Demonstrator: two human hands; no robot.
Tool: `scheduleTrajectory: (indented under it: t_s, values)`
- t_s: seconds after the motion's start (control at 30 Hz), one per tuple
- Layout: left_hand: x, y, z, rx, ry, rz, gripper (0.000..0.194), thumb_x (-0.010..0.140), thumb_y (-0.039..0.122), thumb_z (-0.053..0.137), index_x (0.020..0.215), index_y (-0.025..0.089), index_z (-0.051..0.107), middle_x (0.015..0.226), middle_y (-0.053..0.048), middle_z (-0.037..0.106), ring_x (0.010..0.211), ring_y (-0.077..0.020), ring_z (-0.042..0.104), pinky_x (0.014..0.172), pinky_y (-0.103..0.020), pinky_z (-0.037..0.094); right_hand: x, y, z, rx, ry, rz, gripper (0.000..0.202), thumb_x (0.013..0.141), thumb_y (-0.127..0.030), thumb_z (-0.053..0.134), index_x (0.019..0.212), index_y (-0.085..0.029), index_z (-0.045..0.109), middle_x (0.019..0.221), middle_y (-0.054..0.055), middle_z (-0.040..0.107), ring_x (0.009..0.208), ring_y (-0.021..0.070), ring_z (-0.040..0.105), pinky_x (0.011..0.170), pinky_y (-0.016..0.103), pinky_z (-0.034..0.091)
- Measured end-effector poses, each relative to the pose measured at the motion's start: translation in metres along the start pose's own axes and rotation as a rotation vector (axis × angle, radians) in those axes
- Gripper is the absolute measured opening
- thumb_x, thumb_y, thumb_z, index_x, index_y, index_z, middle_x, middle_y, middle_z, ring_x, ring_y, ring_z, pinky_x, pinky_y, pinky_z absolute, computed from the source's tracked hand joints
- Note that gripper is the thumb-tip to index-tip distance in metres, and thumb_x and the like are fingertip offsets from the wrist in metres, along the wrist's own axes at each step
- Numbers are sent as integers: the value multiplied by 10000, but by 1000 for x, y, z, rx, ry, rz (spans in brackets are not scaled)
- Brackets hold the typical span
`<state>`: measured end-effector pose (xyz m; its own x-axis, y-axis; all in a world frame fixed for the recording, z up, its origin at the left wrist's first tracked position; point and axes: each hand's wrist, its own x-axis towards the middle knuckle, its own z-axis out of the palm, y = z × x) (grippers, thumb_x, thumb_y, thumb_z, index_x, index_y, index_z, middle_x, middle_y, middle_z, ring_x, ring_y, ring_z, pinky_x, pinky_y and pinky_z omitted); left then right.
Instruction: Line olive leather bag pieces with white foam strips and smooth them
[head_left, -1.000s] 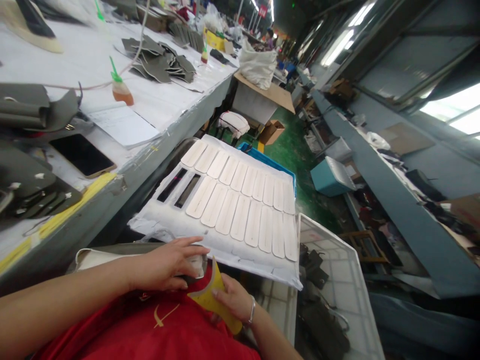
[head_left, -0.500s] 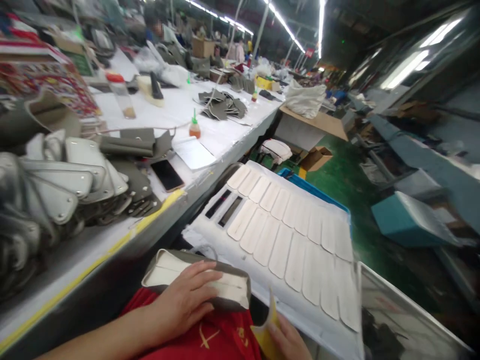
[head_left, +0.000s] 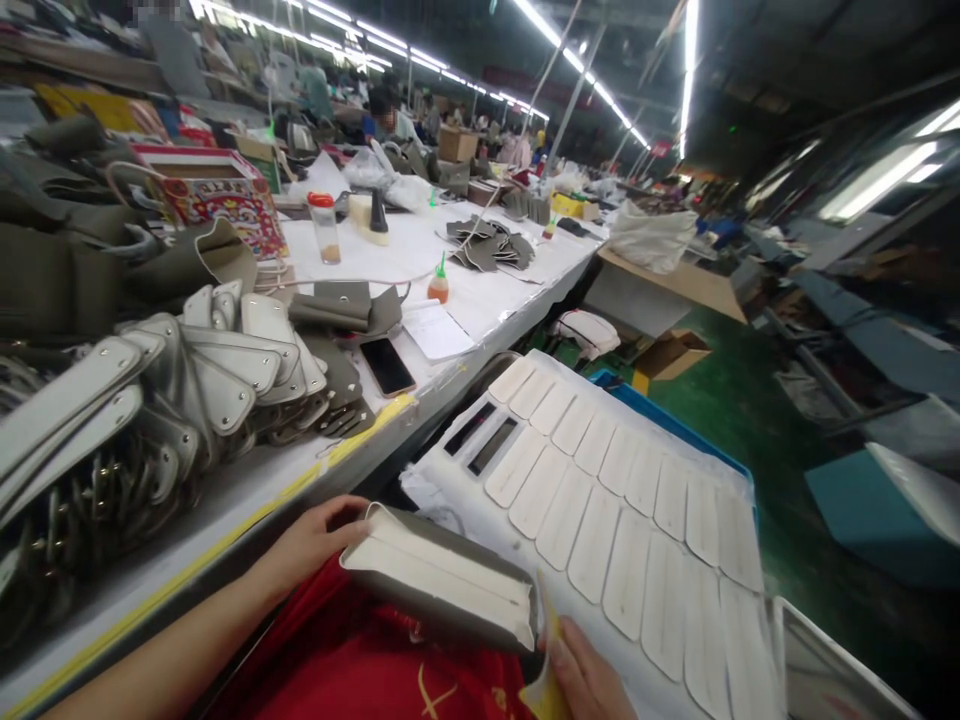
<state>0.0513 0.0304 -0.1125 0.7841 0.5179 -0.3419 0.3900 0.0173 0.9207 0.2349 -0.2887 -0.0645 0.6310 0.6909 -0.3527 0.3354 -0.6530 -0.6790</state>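
The workbench [head_left: 409, 245] extends along the left side and carries a heap of strap pieces [head_left: 225, 375] at the near end, a phone [head_left: 387, 366] to their right, a notebook [head_left: 439, 332] beyond the phone, and a squeeze bottle [head_left: 438, 284] behind the notebook. Right of the workbench, a board [head_left: 439, 470] supports two rows of panels [head_left: 562, 500], with a tray [head_left: 675, 425] along its far side. On the board's near side, a case [head_left: 442, 575] lies between the left hand [head_left: 326, 530], at its left end, and the right hand [head_left: 589, 670], near its right end.

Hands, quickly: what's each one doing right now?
Left hand: holding one end of the grey-and-white piece.
Right hand: closed, holding the yellow sheet.
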Motion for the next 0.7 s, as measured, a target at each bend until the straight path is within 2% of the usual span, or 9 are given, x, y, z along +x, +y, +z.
scheduleTrajectory:
  t_s: [0.07,0.17,0.23,0.37,0.53,0.7]
  values:
    - [4,5,2,55,0,20,448,739,486,599,1054,167,594,1004,-60,667,930,-238,601,816,-302,455,1,-5,-1,-49,-52,1,455,884,-594,256,844,-218,508,733,36,617,713,176,580,681,262,426]
    - [7,15,7,214,87,74,341,741,458,581,940,192,657,945,-41,674,889,-242,592,793,-300,428,2,-9,0,-113,-91,-3,437,887,-595,253,837,-223,477,695,20,604,663,173,571,649,268,406]
    - [9,20,12,244,136,84,275,754,419,546,870,201,667,920,-35,667,885,-243,575,803,-307,400,3,-10,4,-121,-94,-2,436,887,-598,248,838,-223,466,712,24,611,679,179,579,645,273,400]
    - [13,22,25,158,191,32,235,738,349,473,828,198,629,798,-15,635,790,-219,555,720,-292,391,3,-11,13,-132,-130,-52,414,891,-576,263,862,-222,475,767,45,635,715,187,597,649,279,408]
    - [14,24,36,6,173,-92,306,622,267,431,850,163,608,602,12,548,588,-171,494,542,-247,341,-2,-11,22,-95,-60,-121,434,878,-587,288,890,-217,515,785,53,649,737,193,604,680,283,421]
    - [5,32,37,-109,116,-141,393,666,343,437,962,149,608,587,24,516,554,-150,467,524,-233,324,-12,-4,21,-54,-82,-113,462,857,-621,285,926,-227,514,737,36,642,675,189,610,626,269,420]
